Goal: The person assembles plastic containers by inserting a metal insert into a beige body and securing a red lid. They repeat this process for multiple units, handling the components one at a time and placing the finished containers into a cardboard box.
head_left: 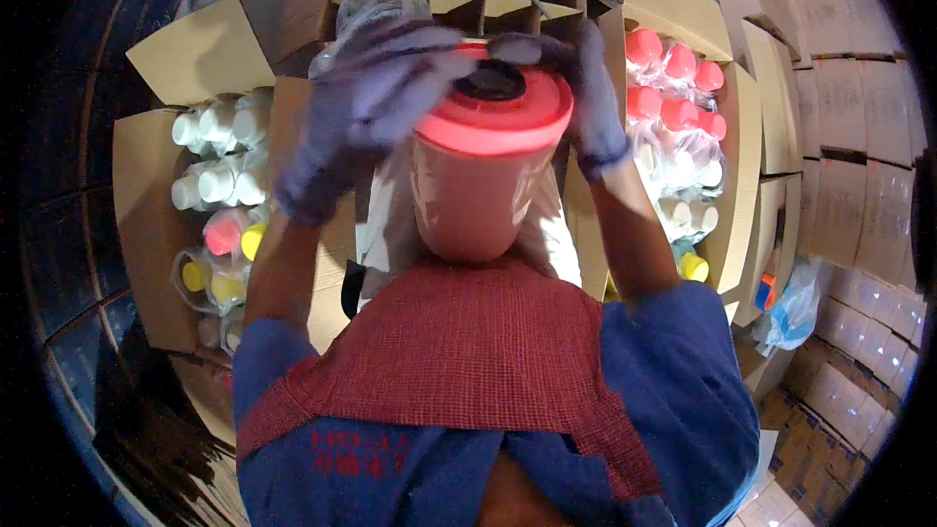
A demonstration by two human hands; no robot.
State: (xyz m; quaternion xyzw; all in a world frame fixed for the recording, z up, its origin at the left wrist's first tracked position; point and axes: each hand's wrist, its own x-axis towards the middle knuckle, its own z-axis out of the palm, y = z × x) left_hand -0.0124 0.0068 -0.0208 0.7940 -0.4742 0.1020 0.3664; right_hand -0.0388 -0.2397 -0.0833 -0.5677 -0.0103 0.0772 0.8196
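Note:
In front of my chest stands a pink tub with a bright red-pink lid and a round black piece in the lid's middle. Both my hands wear greyish-purple gloves. My left hand, smeared by motion, reaches over the left side of the lid with its fingers stretched out. My right hand is bent round the lid's far right edge, its fingers reaching over the top. The lid's far rim is partly hidden by the fingers.
An open carton at left holds white-, pink- and yellow-capped bottles; another at right holds similar ones in plastic wrap. Behind the tub is a divided carton with white-capped bottles and clear plastic. Stacked boxes line the right.

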